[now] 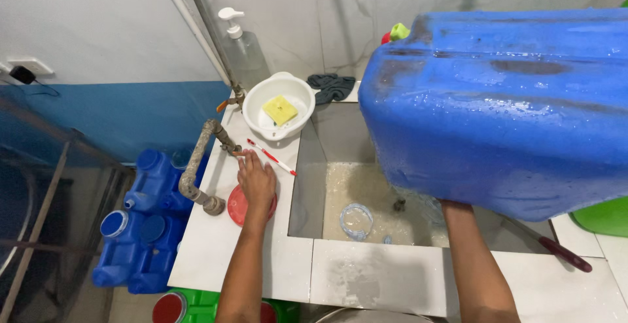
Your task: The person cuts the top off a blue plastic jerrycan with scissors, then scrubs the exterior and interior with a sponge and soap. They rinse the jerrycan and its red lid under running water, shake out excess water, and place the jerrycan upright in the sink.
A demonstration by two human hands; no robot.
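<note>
My right hand (456, 204) is under a large wet blue plastic jerrycan (504, 107) and holds it raised over the tiled sink basin (366, 205); most of the hand is hidden behind the can. My left hand (256, 182) lies flat on the white tiled counter, resting on a red round lid (237, 206), fingers near a red and white toothbrush (271, 157). A bent metal tap pipe (196, 166) stands just left of that hand.
A white bowl (275, 90) with a yellow sponge (280, 109) sits at the back of the counter beside a pump bottle (243, 48) and a dark cloth (332, 86). Blue jerrycans (140, 225) stand on the floor at left. A clear ring (356, 221) lies in the basin.
</note>
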